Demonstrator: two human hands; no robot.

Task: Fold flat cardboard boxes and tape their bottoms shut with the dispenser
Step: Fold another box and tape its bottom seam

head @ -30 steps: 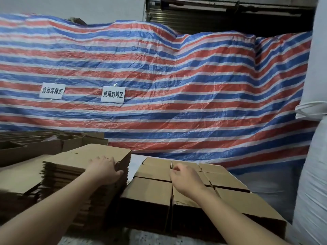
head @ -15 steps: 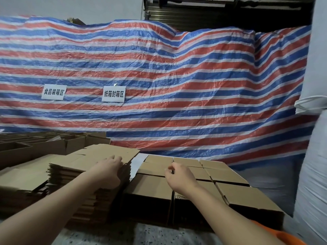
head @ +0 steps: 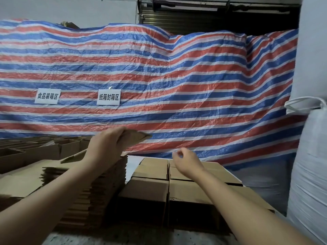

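1. Left hand (head: pixel 106 144): its grip is grasping one flat brown cardboard box blank (head: pixel 136 138), fingers curled over the blank's far-right end and raising it above the pile.
2. Flat brown cardboard box blank: it is tilting, far-right corner highest against the tarpaulin, near-left end (head: pixel 74 157) trailing just over the pile. Its long axis is running from near left to far right.
3. Stack of flat brown cardboard blanks (head: pixel 85 197): it is sitting directly below the left hand, on the left of the scene.
4. Right hand (head: pixel 187 161): its grip is holding nothing, fingers loosely curled and relaxed, hovering above the folded boxes.
5. Folded brown cardboard boxes (head: pixel 150 190): they are standing in rows on the right of the stack, tops closed.
6. Key relation: the blank's free far-right tip is lying left of and above the right hand, which is the nearer free hand; judged, a reach up and leftward should be meeting that end for opening.
7. Tape dispenser: none is showing in view.
8. Red, white and blue striped tarpaulin (head: pixel 177 76): it is hanging behind, bearing two white paper signs (head: pixel 108 97).
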